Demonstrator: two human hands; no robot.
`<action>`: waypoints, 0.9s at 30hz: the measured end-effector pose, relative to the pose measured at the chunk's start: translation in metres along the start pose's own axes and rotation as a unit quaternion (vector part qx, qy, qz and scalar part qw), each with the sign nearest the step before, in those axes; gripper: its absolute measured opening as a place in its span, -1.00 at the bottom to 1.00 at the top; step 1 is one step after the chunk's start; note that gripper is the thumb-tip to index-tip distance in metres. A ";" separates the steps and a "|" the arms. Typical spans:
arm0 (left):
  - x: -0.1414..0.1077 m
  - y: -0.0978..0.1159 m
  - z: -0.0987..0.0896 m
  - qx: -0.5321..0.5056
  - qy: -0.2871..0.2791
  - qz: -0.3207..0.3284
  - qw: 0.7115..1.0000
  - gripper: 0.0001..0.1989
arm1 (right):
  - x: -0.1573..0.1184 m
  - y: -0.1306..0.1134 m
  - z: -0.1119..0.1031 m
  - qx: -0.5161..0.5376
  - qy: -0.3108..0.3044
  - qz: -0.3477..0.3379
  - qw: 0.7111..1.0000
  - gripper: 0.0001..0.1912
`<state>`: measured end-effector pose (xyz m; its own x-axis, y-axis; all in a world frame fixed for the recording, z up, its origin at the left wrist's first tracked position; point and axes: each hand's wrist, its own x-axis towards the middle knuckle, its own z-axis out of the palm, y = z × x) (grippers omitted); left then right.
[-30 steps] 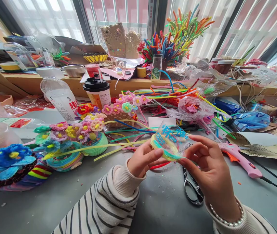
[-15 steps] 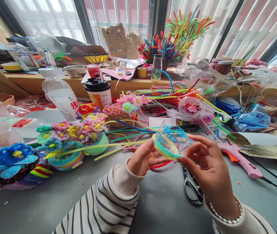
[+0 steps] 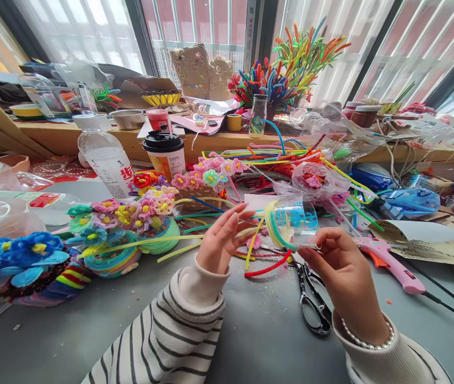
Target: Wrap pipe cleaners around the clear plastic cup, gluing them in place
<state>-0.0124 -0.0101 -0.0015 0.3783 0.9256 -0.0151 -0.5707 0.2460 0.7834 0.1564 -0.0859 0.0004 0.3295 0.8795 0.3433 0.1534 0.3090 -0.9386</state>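
Right of centre, a plastic cup (image 3: 297,220) is pinched by the right hand (image 3: 343,272); the left hand (image 3: 219,244) is spread. Probably light and flexible, it is best held by its edge.

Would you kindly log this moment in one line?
right hand: holds clear plastic piece | left hand: open, nearby | scissors: on table

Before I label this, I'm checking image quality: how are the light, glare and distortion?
Head view: windows bright, washed out in places; head view: glints on the crumpled clear bag; head view: window frames splay outward, perhaps wide-lens stretch; head view: printed clear plastic in the right hand's grip looks fairly crisp.
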 end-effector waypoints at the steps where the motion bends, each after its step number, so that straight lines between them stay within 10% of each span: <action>1: 0.002 0.002 -0.003 -0.005 0.035 0.039 0.999 -0.68 | 0.001 0.000 -0.001 -0.003 0.005 0.006 1.000 -0.80; 8: 0.007 0.009 -0.009 0.027 0.141 0.052 0.988 -0.72 | 0.002 0.000 -0.002 -0.002 0.016 0.038 0.999 -0.75; 17: 0.006 0.012 -0.005 0.073 0.053 0.085 0.992 -0.65 | 0.004 0.004 -0.004 -0.018 0.018 0.043 0.999 -0.74; 27: 0.005 0.005 -0.009 0.185 0.089 0.083 0.975 -0.73 | 0.004 0.006 -0.005 -0.030 0.032 0.032 0.999 -0.73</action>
<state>-0.0204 -0.0017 -0.0030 0.1521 0.9871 0.0494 -0.2984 -0.0018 0.9544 0.1637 -0.0825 -0.0041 0.3993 0.8711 0.2858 0.1854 0.2286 -0.9557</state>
